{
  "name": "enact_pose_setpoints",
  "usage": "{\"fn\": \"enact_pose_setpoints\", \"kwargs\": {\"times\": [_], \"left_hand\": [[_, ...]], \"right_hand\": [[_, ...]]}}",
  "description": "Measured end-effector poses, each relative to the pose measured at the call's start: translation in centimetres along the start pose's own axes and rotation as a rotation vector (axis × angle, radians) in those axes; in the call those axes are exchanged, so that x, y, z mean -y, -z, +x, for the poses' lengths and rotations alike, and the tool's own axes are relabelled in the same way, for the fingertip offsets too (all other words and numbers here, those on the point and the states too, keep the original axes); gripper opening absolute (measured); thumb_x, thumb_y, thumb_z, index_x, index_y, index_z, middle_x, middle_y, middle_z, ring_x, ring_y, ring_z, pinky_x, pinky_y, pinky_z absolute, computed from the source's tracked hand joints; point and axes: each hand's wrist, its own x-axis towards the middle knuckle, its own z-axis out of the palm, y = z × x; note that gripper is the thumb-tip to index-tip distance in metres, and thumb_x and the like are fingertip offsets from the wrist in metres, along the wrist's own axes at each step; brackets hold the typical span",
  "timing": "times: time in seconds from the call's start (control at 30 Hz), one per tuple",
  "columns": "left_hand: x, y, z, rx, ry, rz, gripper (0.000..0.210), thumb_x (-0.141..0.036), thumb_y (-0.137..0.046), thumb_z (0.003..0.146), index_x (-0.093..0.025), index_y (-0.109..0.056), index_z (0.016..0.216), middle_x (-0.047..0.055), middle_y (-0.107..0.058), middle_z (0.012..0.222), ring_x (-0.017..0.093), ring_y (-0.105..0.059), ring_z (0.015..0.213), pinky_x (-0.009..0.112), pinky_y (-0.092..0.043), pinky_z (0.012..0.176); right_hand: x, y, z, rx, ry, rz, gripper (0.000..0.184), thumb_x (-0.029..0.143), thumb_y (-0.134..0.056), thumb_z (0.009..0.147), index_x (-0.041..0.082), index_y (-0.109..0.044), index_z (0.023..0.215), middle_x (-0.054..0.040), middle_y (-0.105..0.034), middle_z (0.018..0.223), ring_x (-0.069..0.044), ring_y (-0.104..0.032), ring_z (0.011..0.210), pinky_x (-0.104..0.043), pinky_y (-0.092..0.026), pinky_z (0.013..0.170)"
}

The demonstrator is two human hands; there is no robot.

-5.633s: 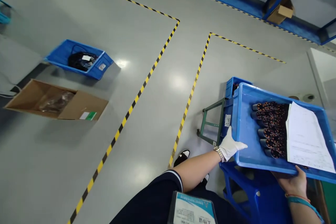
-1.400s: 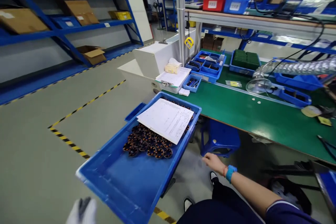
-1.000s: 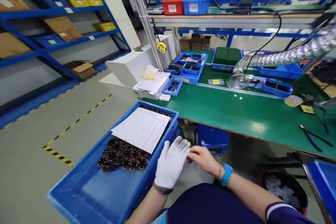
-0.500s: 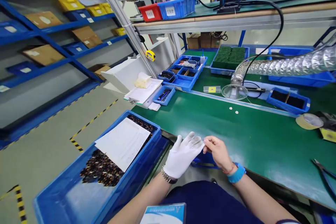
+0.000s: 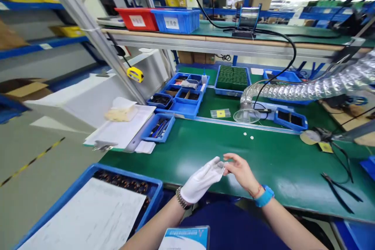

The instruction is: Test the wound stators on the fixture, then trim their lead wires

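Observation:
My left hand (image 5: 202, 181) wears a white glove and is held over the front edge of the green bench, palm turned partly up. Its fingers are stretched out, with grey smudges on the fingertips. I see nothing lying in it. My bare right hand (image 5: 240, 172) meets the glove's fingertips from the right; thumb and a finger pinch the edge of the white glove (image 5: 199, 185), the other fingers are loosely bent. Beyond the hands, two small white discs (image 5: 248, 136) lie on the green bench (image 5: 187, 152).
A blue bin (image 5: 158, 191) with dark ring-shaped parts under a paper sheet (image 5: 96, 211) stands at left. Pliers (image 5: 340, 191) lie at right. Further back are a pen tray (image 5: 159, 128), a fume hose (image 5: 293, 90), divided blue trays (image 5: 187, 107) and green boards (image 5: 233, 78).
The camera view has swung right, bringing more of the bench into sight. My left hand has tilted, its fingers now closer together; my right hand stays at the glove's fingertips.

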Motion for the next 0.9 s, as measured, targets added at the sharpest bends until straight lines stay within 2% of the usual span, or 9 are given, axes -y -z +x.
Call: {"fn": "enact_pose_setpoints", "kwargs": {"times": [0.13, 0.27, 0.33, 0.43, 0.5, 0.63, 0.73, 0.83, 0.9], "left_hand": [[-1.4, 3.4, 1.6, 0.204, 0.182, -0.316, 0.039, -0.020, -0.056, 0.077, -0.015, -0.055, 0.116, 0.012, -0.057, 0.117, 0.020, -0.050, 0.114, 0.036, -0.026, 0.106], [-2.8, 5.5, 2.6, 0.315, 0.364, -0.555, 0.037, -0.017, -0.053, 0.075, -0.021, -0.058, 0.112, 0.007, -0.053, 0.123, 0.019, -0.041, 0.123, 0.036, -0.034, 0.100], [-3.0, 5.3, 3.0, 0.324, 0.337, -0.489, 0.035, -0.015, -0.054, 0.075, -0.018, -0.060, 0.110, 0.008, -0.058, 0.115, 0.020, -0.050, 0.112, 0.034, -0.040, 0.094], [-2.6, 3.5, 3.9, 0.337, 0.153, -0.052, 0.027, -0.016, -0.055, 0.077, -0.013, -0.063, 0.103, 0.010, -0.064, 0.100, 0.017, -0.058, 0.091, 0.030, -0.042, 0.089], [-2.2, 2.2, 4.5, 0.343, 0.061, 0.199, 0.025, -0.023, -0.054, 0.080, -0.016, -0.063, 0.102, 0.009, -0.064, 0.101, 0.018, -0.057, 0.093, 0.032, -0.039, 0.092], [-1.6, 2.0, 6.0, 0.446, 0.168, 0.146, 0.035, -0.030, -0.051, 0.081, -0.016, -0.059, 0.112, 0.010, -0.056, 0.119, 0.023, -0.050, 0.112, 0.036, -0.029, 0.104], [-0.9, 4.1, 7.1, 0.337, 0.309, 0.073, 0.035, -0.025, -0.052, 0.081, -0.019, -0.055, 0.115, 0.008, -0.056, 0.120, 0.024, -0.054, 0.109, 0.037, -0.035, 0.099], [0.9, 6.1, 8.1, 0.079, 0.360, 0.009, 0.042, -0.018, -0.054, 0.080, -0.019, -0.047, 0.120, 0.010, -0.054, 0.121, 0.021, -0.058, 0.103, 0.035, -0.040, 0.095], [2.6, 6.8, 8.6, -0.126, 0.386, 0.019, 0.039, -0.015, -0.055, 0.078, -0.013, -0.046, 0.116, 0.014, -0.057, 0.112, 0.019, -0.062, 0.094, 0.032, -0.042, 0.092]], "right_hand": [[-0.2, -1.9, 0.9, -0.082, 0.012, -0.140, 0.021, 0.035, -0.061, 0.073, 0.015, -0.061, 0.079, 0.0002, -0.060, 0.055, -0.014, -0.058, 0.054, -0.027, -0.045, 0.058], [0.1, -2.4, 1.2, -0.188, 0.027, -0.132, 0.016, 0.033, -0.058, 0.075, 0.016, -0.057, 0.078, 0.0008, -0.059, 0.057, -0.014, -0.058, 0.052, -0.027, -0.046, 0.057], [0.4, -2.6, 1.3, -0.125, 0.095, -0.183, 0.014, 0.030, -0.056, 0.078, 0.018, -0.057, 0.085, -0.0002, -0.061, 0.067, -0.013, -0.058, 0.053, -0.027, -0.046, 0.058], [0.6, -2.3, 1.5, -0.055, 0.207, -0.385, 0.016, 0.025, -0.051, 0.080, 0.020, -0.059, 0.093, -0.0016, -0.060, 0.079, -0.011, -0.056, 0.054, -0.028, -0.046, 0.062], [0.5, -1.2, 1.5, -0.082, 0.225, -0.485, 0.014, 0.024, -0.050, 0.080, 0.020, -0.062, 0.085, -0.0016, -0.059, 0.075, -0.011, -0.056, 0.055, -0.028, -0.045, 0.063], [0.0, 3.1, 1.5, -0.234, 0.054, -0.306, 0.012, 0.028, -0.052, 0.076, 0.019, -0.058, 0.075, 0.0017, -0.055, 0.053, -0.014, -0.055, 0.049, -0.027, -0.046, 0.055], [0.0, 7.5, 2.0, -0.311, -0.016, -0.309, 0.018, 0.033, -0.050, 0.075, 0.017, -0.057, 0.078, 0.0016, -0.056, 0.049, -0.015, -0.056, 0.047, -0.028, -0.047, 0.053], [0.0, 12.1, 3.6, -0.349, -0.055, -0.542, 0.021, 0.031, -0.049, 0.076, 0.015, -0.058, 0.086, -0.0012, -0.060, 0.056, -0.017, -0.058, 0.052, -0.032, -0.049, 0.059], [-0.7, 14.2, 4.8, -0.382, -0.064, -0.637, 0.024, 0.026, -0.049, 0.076, 0.014, -0.057, 0.095, -0.0064, -0.064, 0.074, -0.019, -0.061, 0.067, -0.038, -0.047, 0.074]]}}
